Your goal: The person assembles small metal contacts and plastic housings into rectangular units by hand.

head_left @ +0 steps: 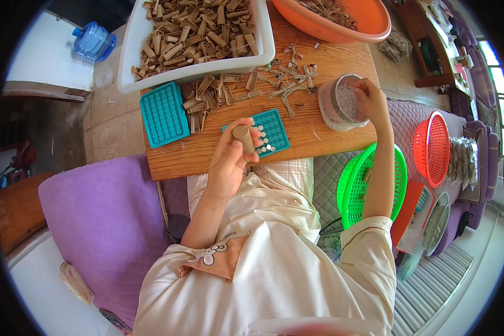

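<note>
A brown paper tube [243, 136] stands at the picture's centre, just above the near edge of the wooden tabletop [325, 61]. The left hand [229, 162] has its grip clenched round this one tube, thumb and fingers wrapped about it. Two teal perforated trays [163, 113] lie on the tabletop, one at 10 o'clock from the tube, the other [273, 130] just beside it at 3 o'clock. The right hand [371, 101], at 2 o'clock, dips its fingers into one clear round container [339, 104]; whether that grip pinches anything I cannot tell. One white bin [130, 50] at 12 o'clock holds many tubes.
</note>
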`<action>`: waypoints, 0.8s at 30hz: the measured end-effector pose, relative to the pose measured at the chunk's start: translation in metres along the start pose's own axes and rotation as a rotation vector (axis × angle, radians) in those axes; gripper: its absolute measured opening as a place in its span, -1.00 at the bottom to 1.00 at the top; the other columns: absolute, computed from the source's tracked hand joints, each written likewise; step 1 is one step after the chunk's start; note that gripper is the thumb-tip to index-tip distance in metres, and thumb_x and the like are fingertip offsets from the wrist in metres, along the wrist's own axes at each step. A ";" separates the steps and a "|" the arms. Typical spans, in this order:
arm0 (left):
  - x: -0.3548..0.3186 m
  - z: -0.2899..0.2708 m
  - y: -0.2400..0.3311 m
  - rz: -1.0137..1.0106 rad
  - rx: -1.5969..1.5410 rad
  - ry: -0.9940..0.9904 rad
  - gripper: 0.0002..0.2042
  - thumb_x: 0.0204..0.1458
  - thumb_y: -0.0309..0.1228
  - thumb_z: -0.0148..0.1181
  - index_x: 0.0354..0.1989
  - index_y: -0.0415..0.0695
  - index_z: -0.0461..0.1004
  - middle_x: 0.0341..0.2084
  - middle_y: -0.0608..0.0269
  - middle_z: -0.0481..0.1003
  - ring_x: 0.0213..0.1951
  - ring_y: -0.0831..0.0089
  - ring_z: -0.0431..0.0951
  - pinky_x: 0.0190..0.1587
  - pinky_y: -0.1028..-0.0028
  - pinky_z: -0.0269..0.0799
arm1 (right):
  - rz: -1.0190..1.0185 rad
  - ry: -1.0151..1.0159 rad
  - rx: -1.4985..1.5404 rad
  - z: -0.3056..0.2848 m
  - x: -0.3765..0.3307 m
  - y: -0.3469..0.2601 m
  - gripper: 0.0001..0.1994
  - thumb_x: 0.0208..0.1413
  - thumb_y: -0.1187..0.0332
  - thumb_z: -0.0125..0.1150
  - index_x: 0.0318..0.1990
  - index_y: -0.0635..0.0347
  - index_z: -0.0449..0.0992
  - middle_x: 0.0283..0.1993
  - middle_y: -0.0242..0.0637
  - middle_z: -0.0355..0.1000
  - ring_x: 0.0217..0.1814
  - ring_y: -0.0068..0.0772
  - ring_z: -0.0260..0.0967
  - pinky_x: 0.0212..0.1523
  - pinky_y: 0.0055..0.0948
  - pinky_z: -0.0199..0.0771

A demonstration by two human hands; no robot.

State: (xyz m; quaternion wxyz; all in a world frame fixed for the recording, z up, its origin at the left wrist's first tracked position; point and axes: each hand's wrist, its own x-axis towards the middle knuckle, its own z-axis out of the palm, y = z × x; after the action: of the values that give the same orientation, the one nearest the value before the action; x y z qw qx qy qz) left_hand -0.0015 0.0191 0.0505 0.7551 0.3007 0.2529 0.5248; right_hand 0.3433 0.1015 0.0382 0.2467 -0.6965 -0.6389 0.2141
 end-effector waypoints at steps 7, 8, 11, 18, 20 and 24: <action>-0.001 0.006 -0.004 -0.296 -0.453 0.069 -0.69 0.05 -0.33 -0.06 -0.02 -0.08 0.18 -0.15 0.25 0.32 -0.06 0.36 0.36 -0.51 0.65 0.45 | 0.201 0.013 0.746 -0.005 -0.023 -0.043 -0.91 0.06 0.46 -0.03 -0.29 0.25 0.34 -0.40 -0.42 0.40 -0.41 -0.62 0.36 -0.44 -0.69 0.27; -0.002 0.008 -0.004 -0.360 -0.503 0.090 -0.68 0.05 -0.30 -0.05 -0.02 -0.08 0.18 -0.16 0.24 0.33 -0.08 0.36 0.38 -0.57 0.68 0.43 | 0.199 0.006 0.750 0.000 -0.030 -0.055 -0.91 0.06 0.46 -0.03 -0.29 0.25 0.34 -0.40 -0.42 0.40 -0.41 -0.62 0.36 -0.44 -0.69 0.27; -0.003 0.005 -0.012 -0.428 -0.487 0.029 -0.64 0.04 -0.26 -0.04 0.00 -0.08 0.17 -0.18 0.25 0.36 -0.14 0.35 0.44 -0.66 0.74 0.38 | 0.099 -0.125 0.919 0.026 -0.056 -0.110 -0.94 0.01 0.52 0.00 -0.33 0.24 0.36 -0.30 -0.33 0.39 -0.32 -0.61 0.36 -0.32 -0.65 0.32; -0.009 0.017 -0.007 -0.498 -0.390 0.050 -0.62 0.09 -0.19 -0.16 0.02 -0.13 0.15 -0.29 0.26 0.41 -0.26 0.38 0.51 -0.77 0.80 0.26 | 0.069 -0.287 0.848 0.058 -0.090 -0.170 -0.95 -0.06 0.59 0.06 -0.40 0.37 0.36 -0.20 -0.20 0.36 -0.26 -0.49 0.36 -0.29 -0.55 0.41; -0.012 0.013 -0.010 -0.511 -0.452 0.033 -0.64 0.10 -0.20 -0.17 0.00 -0.14 0.16 -0.37 0.25 0.42 -0.30 0.39 0.52 -0.78 0.81 0.26 | 0.069 -0.279 0.860 0.061 -0.093 -0.170 -0.95 -0.06 0.59 0.06 -0.41 0.37 0.37 -0.22 -0.20 0.37 -0.26 -0.50 0.36 -0.32 -0.56 0.42; -0.008 0.021 -0.002 -0.554 -0.394 0.113 -0.64 0.10 -0.19 -0.17 -0.01 -0.14 0.16 -0.39 0.27 0.42 -0.34 0.41 0.53 -0.78 0.80 0.25 | 0.044 -0.252 0.716 0.059 -0.095 -0.169 -0.94 -0.08 0.58 0.08 -0.41 0.37 0.39 -0.31 -0.23 0.41 -0.28 -0.51 0.39 -0.36 -0.56 0.43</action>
State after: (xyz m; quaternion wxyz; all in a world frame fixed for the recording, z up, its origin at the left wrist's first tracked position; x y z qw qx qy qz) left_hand 0.0118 0.0068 0.0648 0.8973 0.0393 0.2601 0.3545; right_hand 0.1660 0.0216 0.0948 0.3892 -0.5478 -0.5340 0.5131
